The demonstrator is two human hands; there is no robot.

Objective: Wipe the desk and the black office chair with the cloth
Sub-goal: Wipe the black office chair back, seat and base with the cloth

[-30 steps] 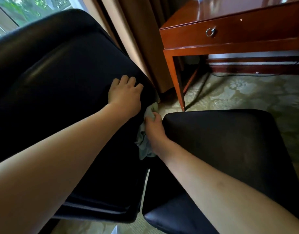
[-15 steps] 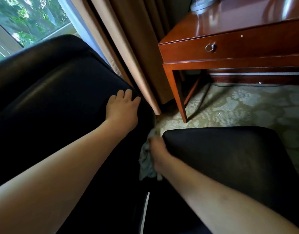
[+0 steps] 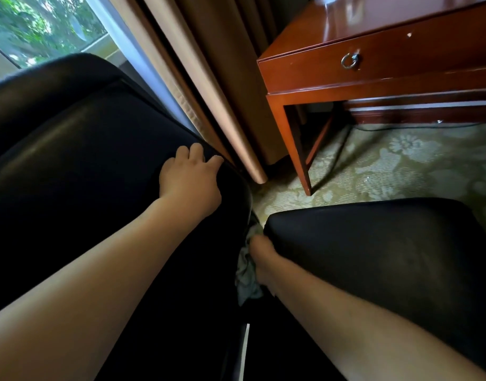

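The black office chair's backrest [image 3: 79, 166] fills the left of the view and its seat [image 3: 387, 257] lies at the lower right. My left hand [image 3: 191, 182] rests on the backrest's right edge, fingers curled over the rim. My right hand [image 3: 263, 259] grips a pale grey-green cloth [image 3: 246, 279] low in the gap between backrest and seat; its fingers are mostly hidden. The reddish wooden desk [image 3: 401, 67] with a ring-pull drawer stands at the upper right.
Beige and brown curtains [image 3: 208, 78] hang beside a window [image 3: 38, 31] behind the chair. A green floral carpet [image 3: 387, 166] covers the floor, and a dark cable [image 3: 335, 158] runs under the desk near its leg [image 3: 299, 152].
My right hand has slid the cloth down along the backrest's edge into the gap by the seat. My left hand stays on the backrest. The view has tilted upward.
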